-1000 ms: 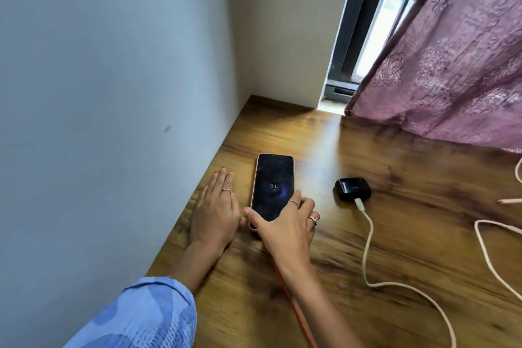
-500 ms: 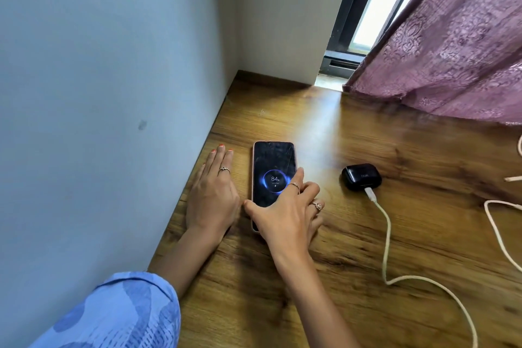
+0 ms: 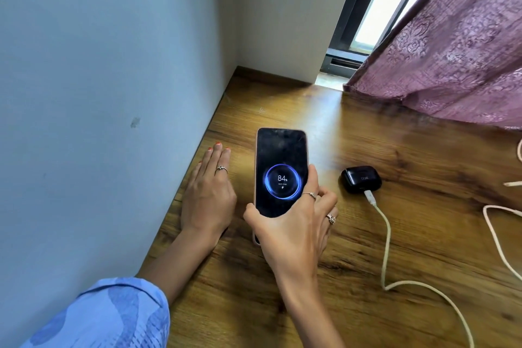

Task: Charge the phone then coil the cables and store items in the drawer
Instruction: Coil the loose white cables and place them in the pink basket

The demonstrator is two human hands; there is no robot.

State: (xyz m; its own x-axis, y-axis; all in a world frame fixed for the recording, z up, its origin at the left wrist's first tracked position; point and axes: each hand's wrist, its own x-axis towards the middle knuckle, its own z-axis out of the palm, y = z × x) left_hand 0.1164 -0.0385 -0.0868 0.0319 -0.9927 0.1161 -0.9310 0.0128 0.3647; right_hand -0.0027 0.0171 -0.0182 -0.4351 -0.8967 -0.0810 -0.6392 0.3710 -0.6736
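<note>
A phone [image 3: 280,167] in a pale case lies screen up on the wooden table [image 3: 367,248], showing a blue charging ring and 84 percent. My right hand [image 3: 293,232] grips its near end, thumb on the left edge and a finger on the right edge, hiding the phone's cable. My left hand [image 3: 209,198] rests flat on the table beside the phone, next to the wall, holding nothing. A black earbud case [image 3: 361,178] sits to the right with a white cable [image 3: 387,240] plugged into it.
A blue-grey wall [image 3: 99,121] runs along the table's left edge. A purple curtain [image 3: 452,59] hangs over the table's far right, beside a window. Another pale cable [image 3: 500,234] loops at the right edge.
The charging ring on the phone's screen has grown bright. My right hand has closed around the phone's near end. The view has moved closer; my left hand stays flat.
</note>
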